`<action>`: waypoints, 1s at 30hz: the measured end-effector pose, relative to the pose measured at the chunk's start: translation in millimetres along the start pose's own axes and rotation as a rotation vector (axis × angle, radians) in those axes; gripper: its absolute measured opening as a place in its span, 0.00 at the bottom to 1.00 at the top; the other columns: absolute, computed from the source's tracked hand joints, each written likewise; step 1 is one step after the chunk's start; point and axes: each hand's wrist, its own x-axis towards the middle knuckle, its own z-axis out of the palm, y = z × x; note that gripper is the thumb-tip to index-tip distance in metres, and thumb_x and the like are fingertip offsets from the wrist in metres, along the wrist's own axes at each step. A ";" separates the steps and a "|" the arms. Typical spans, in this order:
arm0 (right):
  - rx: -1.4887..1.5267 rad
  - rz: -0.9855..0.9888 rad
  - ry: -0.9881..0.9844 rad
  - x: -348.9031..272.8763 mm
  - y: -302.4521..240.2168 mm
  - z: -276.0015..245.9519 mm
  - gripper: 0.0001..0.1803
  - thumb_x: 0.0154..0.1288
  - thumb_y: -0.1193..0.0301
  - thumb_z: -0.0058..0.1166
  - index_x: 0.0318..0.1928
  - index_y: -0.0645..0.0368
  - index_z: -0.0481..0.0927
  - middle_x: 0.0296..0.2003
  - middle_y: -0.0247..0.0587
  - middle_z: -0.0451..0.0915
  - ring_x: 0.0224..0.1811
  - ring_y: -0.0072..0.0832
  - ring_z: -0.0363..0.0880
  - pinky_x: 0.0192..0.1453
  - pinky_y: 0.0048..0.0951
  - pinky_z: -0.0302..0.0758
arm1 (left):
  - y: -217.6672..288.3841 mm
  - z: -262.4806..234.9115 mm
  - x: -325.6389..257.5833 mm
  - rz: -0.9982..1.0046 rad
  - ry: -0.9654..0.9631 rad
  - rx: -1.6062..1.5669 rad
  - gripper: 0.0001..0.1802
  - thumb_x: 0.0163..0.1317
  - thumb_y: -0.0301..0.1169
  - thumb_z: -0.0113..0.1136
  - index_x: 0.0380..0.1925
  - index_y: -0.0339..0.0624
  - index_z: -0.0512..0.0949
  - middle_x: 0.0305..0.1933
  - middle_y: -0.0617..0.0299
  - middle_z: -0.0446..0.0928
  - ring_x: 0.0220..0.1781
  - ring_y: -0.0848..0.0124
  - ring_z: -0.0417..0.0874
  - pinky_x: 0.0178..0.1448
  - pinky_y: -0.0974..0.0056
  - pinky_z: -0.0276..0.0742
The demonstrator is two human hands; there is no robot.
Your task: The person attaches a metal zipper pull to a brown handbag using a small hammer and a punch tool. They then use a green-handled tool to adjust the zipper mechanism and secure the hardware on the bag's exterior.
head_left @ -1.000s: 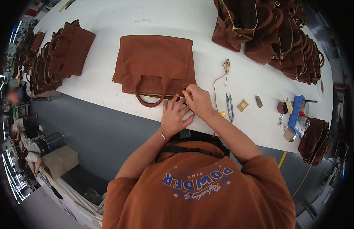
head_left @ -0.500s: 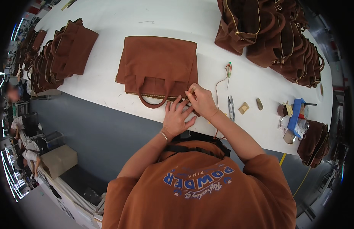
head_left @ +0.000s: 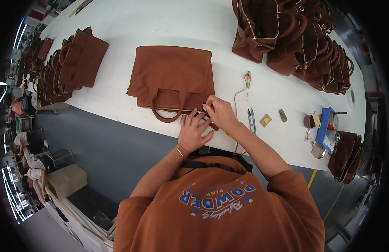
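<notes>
A brown handbag (head_left: 173, 69) lies flat on the white table (head_left: 131, 25), its looped handle (head_left: 163, 119) and gold zipper toward me. At the bag's near right corner, my left hand (head_left: 193, 131) rests with fingers spread over the zipper's end. My right hand (head_left: 221, 114) is closed in a pinch at the same corner, just beside the left fingertips. Whatever sits between its thumb and finger is too small to make out. A narrow brown strip (head_left: 214, 126) pokes out beneath the hands.
Right of the bag lie an awl (head_left: 248, 80) with a cord, snips (head_left: 251, 121), a tan block (head_left: 265, 120) and a grey-brown piece (head_left: 283, 115). Farther right stands a blue tray (head_left: 324, 128). Brown bags are piled at left (head_left: 83, 59) and far right (head_left: 286, 46). People work at far left.
The view has shifted slightly, so the bag and table appear a little lower. Both hands stay at the bag's corner, the right still pinching.
</notes>
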 end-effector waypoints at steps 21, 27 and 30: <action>-0.689 0.211 0.506 -47.5 53.5 -100.9 0.10 0.63 0.71 0.56 0.40 0.65 0.77 0.36 0.52 0.78 0.42 0.48 0.77 0.48 0.44 0.74 | 36.8 -22.2 2.7 -1.021 0.040 -1.094 0.17 0.68 0.31 0.56 0.54 0.38 0.79 0.41 0.58 0.82 0.37 0.73 0.83 0.39 0.71 0.78; -0.075 0.143 0.086 -32.5 23.9 -23.5 0.12 0.61 0.70 0.58 0.42 0.64 0.78 0.39 0.54 0.79 0.45 0.48 0.77 0.51 0.43 0.74 | 37.3 -9.6 12.4 -1.125 0.007 -1.171 0.17 0.69 0.33 0.54 0.55 0.37 0.77 0.44 0.57 0.82 0.42 0.72 0.84 0.44 0.70 0.78; -0.054 0.298 -0.091 -25.9 12.9 1.3 0.13 0.60 0.69 0.59 0.42 0.64 0.78 0.38 0.54 0.81 0.43 0.50 0.80 0.49 0.44 0.75 | 39.4 -11.0 11.3 -1.241 0.092 -1.303 0.19 0.70 0.33 0.54 0.56 0.33 0.73 0.51 0.53 0.79 0.47 0.67 0.83 0.50 0.65 0.79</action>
